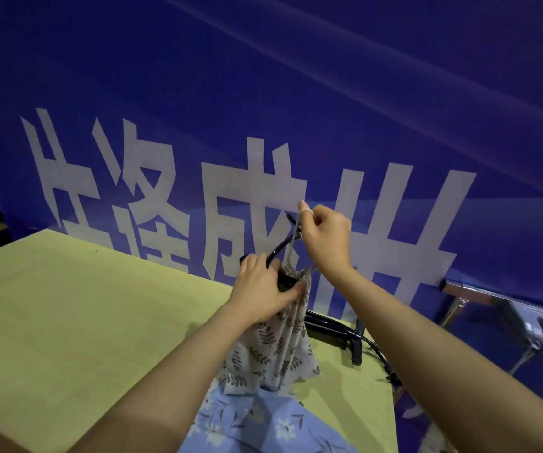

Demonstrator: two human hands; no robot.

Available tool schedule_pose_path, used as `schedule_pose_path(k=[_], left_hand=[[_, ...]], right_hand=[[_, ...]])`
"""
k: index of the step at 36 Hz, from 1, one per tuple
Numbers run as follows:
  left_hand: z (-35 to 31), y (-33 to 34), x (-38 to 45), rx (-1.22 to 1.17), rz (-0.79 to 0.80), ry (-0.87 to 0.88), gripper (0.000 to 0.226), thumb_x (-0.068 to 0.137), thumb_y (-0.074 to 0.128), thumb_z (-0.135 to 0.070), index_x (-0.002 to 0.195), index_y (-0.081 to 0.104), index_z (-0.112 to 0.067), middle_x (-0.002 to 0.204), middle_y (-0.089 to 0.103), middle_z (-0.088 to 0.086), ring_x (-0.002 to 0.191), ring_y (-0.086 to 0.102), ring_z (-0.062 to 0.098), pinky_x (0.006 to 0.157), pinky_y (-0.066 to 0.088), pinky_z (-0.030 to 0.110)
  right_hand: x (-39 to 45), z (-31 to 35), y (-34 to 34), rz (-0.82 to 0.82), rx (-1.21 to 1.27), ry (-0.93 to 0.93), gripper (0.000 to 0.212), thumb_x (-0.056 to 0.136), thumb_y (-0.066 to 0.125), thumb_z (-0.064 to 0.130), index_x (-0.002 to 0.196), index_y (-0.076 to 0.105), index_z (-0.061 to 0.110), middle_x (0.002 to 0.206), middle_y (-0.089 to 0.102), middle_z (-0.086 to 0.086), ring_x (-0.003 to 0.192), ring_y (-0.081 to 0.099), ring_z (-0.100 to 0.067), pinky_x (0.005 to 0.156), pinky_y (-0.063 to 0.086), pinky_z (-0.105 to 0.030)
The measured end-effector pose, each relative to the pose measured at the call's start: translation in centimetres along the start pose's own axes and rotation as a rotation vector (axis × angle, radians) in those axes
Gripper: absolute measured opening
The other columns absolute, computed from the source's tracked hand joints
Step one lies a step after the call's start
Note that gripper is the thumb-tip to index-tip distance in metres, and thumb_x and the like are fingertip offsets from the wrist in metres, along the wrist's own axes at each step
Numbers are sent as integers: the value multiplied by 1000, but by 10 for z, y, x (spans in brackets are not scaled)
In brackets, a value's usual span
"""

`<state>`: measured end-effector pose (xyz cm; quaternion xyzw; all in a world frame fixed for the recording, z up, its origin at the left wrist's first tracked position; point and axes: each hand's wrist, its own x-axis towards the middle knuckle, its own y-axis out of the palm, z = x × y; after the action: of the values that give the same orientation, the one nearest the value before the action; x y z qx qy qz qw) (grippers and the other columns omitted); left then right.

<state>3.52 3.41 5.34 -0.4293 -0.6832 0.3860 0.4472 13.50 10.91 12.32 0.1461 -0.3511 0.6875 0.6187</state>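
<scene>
Two things are in your grip at once. Nearest you, a blue flowered cloth (263,426) lies at the near edge of the table (67,322), with no hand on it. Just beyond, the leaf-print garment (276,348) hangs free, its lower edge reaching down to that cloth. Your left hand (263,289) is clenched round the garment's gathered top and the hanger (279,247) together, holding both above the table. Higher and to the right, your right hand (325,237) pinches the strap (291,248) and holds it taut along the hanger's right arm, near its tip.

I judge the hanging about halfway. The hanger's middle is tucked into the gathered top, but this strap is not yet seated over the arm. Your left hand covers the other side, so that strap may already be on; I cannot tell. What is left is to loop the strap over, let the fabric settle and set it aside.

Farther right, spare hangers (332,325) lie on the table's far part. Behind everything stands the banner (296,93).
</scene>
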Motion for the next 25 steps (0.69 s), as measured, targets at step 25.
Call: schedule_pose_path(k=[25], left_hand=[[-63,-14,46,-189,-51,-145,24,91,46,-36,102,54,-17,89,64,-3,99,57,18,107,27,36]], right_hand=[[23,8,-26,57,-147,-387,40,91,61,19,59,39,13,49,33,10,44,30,-5,46,33,-27]])
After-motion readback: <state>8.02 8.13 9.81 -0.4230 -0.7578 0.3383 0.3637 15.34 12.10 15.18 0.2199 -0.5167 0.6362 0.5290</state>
